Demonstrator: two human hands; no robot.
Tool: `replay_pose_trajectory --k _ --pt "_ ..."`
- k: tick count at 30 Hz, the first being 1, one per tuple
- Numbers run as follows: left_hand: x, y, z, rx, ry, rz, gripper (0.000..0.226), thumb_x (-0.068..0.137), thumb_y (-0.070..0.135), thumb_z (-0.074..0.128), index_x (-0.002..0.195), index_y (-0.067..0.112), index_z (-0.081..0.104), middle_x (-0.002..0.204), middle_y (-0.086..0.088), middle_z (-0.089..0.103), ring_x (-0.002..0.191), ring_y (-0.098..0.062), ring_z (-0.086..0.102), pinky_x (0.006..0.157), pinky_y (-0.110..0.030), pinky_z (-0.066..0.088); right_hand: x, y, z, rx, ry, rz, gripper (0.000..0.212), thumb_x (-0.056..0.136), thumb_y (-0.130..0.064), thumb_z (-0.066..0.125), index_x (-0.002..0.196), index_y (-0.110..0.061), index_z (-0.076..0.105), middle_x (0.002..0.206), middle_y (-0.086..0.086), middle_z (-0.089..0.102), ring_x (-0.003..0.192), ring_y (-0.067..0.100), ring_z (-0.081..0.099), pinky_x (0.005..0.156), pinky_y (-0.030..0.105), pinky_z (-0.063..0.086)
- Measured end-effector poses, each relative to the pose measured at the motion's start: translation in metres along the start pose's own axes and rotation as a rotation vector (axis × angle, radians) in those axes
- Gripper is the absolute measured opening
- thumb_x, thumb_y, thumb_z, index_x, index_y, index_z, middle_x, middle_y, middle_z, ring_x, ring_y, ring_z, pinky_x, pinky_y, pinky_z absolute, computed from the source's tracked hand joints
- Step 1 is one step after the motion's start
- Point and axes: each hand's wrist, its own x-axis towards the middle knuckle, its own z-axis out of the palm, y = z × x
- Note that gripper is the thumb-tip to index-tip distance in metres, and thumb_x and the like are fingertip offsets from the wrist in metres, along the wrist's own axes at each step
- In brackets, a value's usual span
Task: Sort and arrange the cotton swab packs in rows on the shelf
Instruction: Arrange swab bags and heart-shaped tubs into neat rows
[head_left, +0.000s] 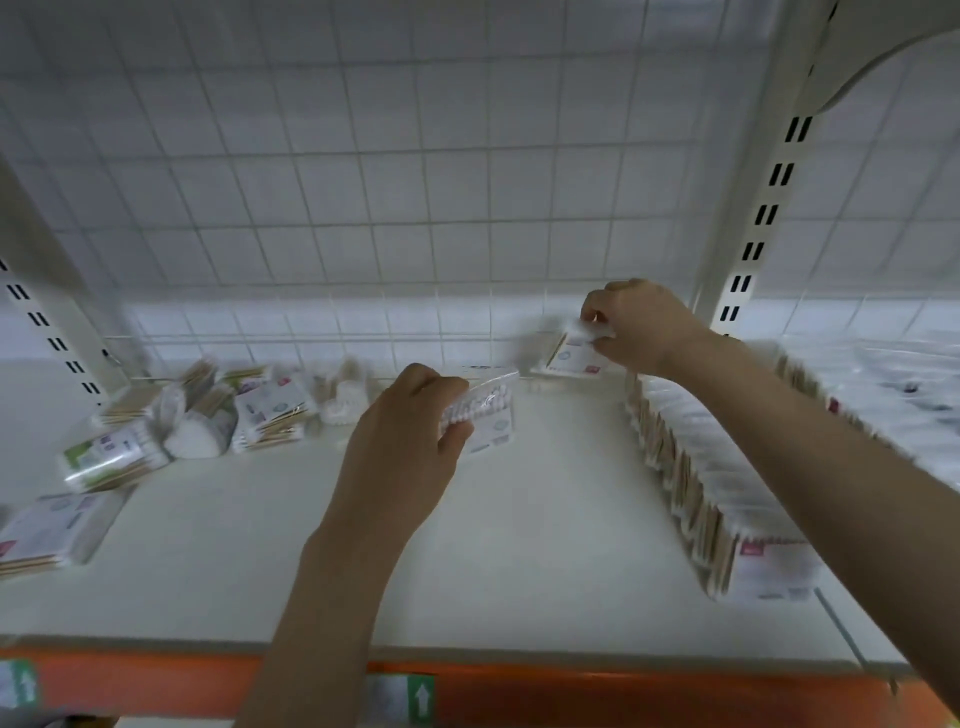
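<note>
- The left hand (402, 441) is over the middle of the shelf (519, 561), fingers curled tight around the left end of a clear swab pack (488, 415). The pack is lifted off the shelf, its white swab tips showing beside the fingers (457, 415).
- The right hand (641, 327) reaches to the back edge of the shelf, close to the right upright (763, 208). Thumb and fingertips pinch the top of a second pack (571, 356), which stands tilted against the wire grid back (363, 182), its lower edge on or just above the shelf; blur hides which.
- A row (691, 467) of packs standing on edge runs along the right side of the shelf, from the back toward the front edge, under the right forearm.
- A loose pile (208, 410) of packs lies in the back left corner, some flat, some leaning on each other.
- One flat pack (57, 525) lies apart at the left edge, nearer the front.
- An orange strip (571, 696) runs along the shelf's front edge, with green arrow labels (422, 696) on it.
</note>
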Motion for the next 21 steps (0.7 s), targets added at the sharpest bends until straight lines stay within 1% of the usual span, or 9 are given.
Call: replay_pose_trajectory --k 2,4,7,9,12,16,21 --pt "0.000 0.000 0.004 0.019 -0.014 -0.004 0.032 0.085 0.021 0.064 0.116 0.014 0.061 0.105 0.004 0.056 0.096 -0.016 0.055 0.077 -0.023 0.037 0.006 0.003 0.007 -0.119 -0.025 -0.030 0.031 0.087 -0.018 0.053 0.118 -0.016 0.056 0.112 0.006 0.060 0.105 0.026 0.050 0.081 0.031 0.037" --pt "0.000 0.001 0.007 0.023 -0.023 -0.010 0.032 0.086 0.022 0.064 0.117 0.014 0.061 0.106 0.003 0.057 0.099 -0.017 0.054 0.080 -0.024 0.037 0.010 0.005 0.013 -0.180 -0.067 -0.042 0.030 0.088 -0.017 0.052 0.118 -0.017 0.057 0.111 0.006 0.061 0.105 0.025 0.051 0.083 0.031 0.038" --pt "-0.001 0.002 0.013 0.021 -0.033 -0.017 0.033 0.086 0.022 0.062 0.118 0.014 0.060 0.108 0.003 0.058 0.102 -0.018 0.052 0.084 -0.025 0.037 0.013 0.005 0.021 -0.189 -0.136 -0.046 0.029 0.087 -0.013 0.050 0.115 -0.014 0.058 0.110 0.007 0.060 0.103 0.026 0.053 0.084 0.032 0.042" --pt "-0.003 0.003 0.015 0.016 -0.034 -0.018 0.033 0.086 0.020 0.063 0.118 0.014 0.061 0.109 0.002 0.059 0.102 -0.018 0.052 0.085 -0.027 0.038 0.014 0.005 0.025 -0.186 -0.179 -0.023 0.029 0.087 -0.010 0.049 0.115 -0.012 0.055 0.111 0.008 0.059 0.101 0.027 0.055 0.084 0.033 0.045" --pt "-0.005 0.003 0.018 0.016 -0.039 -0.024 0.031 0.084 0.019 0.065 0.115 0.013 0.063 0.108 0.001 0.062 0.100 -0.021 0.054 0.085 -0.031 0.040 0.014 0.006 0.030 -0.180 -0.184 0.000 0.030 0.087 -0.003 0.048 0.116 -0.009 0.050 0.108 0.011 0.060 0.095 0.028 0.057 0.077 0.033 0.046" --pt "-0.008 0.002 0.020 0.013 -0.046 -0.042 0.031 0.084 0.018 0.066 0.114 0.014 0.063 0.108 0.002 0.062 0.100 -0.021 0.055 0.086 -0.036 0.042 0.015 0.006 0.033 -0.184 -0.163 0.002 0.019 0.085 0.001 0.047 0.103 -0.006 0.049 0.096 0.011 0.059 0.078 0.025 0.052 0.062 0.030 0.039" --pt "-0.012 0.001 0.022 -0.001 -0.046 -0.058 0.029 0.083 0.015 0.066 0.112 0.013 0.064 0.106 0.001 0.063 0.097 -0.023 0.055 0.084 -0.039 0.043 0.016 0.005 0.037 -0.177 -0.128 0.002 0.018 0.084 0.003 0.048 0.100 -0.005 0.049 0.092 0.009 0.055 0.074 0.023 0.048 0.061 0.030 0.037"
